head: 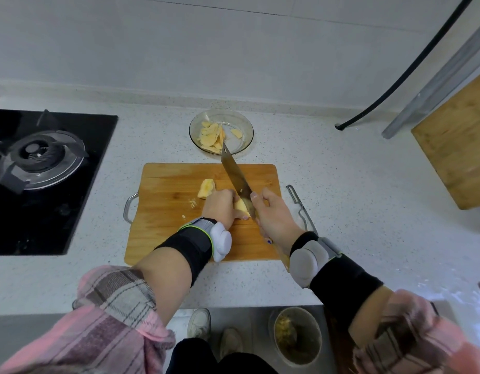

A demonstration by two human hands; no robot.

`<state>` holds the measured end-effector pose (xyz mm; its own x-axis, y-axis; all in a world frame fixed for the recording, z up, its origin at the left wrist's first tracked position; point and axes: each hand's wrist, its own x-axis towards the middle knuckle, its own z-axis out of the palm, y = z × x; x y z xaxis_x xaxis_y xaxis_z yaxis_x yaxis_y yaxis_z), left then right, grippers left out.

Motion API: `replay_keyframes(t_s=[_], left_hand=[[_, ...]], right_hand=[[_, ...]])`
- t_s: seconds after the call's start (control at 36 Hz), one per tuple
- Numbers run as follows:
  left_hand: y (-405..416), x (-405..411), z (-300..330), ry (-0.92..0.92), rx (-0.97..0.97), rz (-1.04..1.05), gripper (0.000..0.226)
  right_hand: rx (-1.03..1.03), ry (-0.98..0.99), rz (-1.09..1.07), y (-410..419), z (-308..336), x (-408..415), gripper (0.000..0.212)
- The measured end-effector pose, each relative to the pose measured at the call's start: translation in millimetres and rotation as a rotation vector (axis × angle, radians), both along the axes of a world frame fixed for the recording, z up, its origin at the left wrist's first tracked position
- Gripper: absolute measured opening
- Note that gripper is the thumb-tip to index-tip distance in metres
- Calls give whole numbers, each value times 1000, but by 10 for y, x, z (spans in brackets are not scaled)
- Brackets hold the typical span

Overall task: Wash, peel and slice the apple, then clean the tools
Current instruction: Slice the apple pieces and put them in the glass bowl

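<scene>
On the wooden cutting board [166, 211], my left hand [220, 209] holds down a peeled apple piece [241, 206] with curled fingers. My right hand [274, 217] grips the handle of a kitchen knife [235, 175]; its blade angles down into the held piece, tip pointing toward the bowl. A second peeled apple piece [206, 188] lies on the board just behind my left hand. Small crumbs sit on the board to the left. A glass bowl [244, 122] behind the board contains several apple slices [210, 134]. A metal peeler [299, 205] lies on the counter at the board's right edge.
A black gas hob [44, 179] with a burner fills the counter's left. A second wooden board [460, 157] leans at the far right, beside a black hose [395, 85]. Below the counter edge stands a bin [297, 336] with scraps, next to my shoes.
</scene>
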<state>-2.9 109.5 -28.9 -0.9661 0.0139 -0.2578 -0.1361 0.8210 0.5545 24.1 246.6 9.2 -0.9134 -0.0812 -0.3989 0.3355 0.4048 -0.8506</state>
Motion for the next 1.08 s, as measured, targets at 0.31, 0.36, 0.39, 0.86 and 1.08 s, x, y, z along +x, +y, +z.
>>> replay_keyframes(t_s=[0.31,0.36,0.39,0.86,1.08], left_hand=[[-17,-8,-41,41,-5,-19,44],[-18,-10,-53,50,-5,-22,41],[-23,-10,-60,54,-6,-23,41],[-67,47,-103,73,39,-80,61],[-31,30,-33,136,-51,-83,47]], right_hand=[[-44,-69,-48,-28,-130,-33,34],[-43,-69,-63,-25,-144,-21,34],[-43,-66,-69,-22,-148,-20,35],[-78,-32,-72,64,-43,34,34],[-73,-6,-76,57,40,28,36]])
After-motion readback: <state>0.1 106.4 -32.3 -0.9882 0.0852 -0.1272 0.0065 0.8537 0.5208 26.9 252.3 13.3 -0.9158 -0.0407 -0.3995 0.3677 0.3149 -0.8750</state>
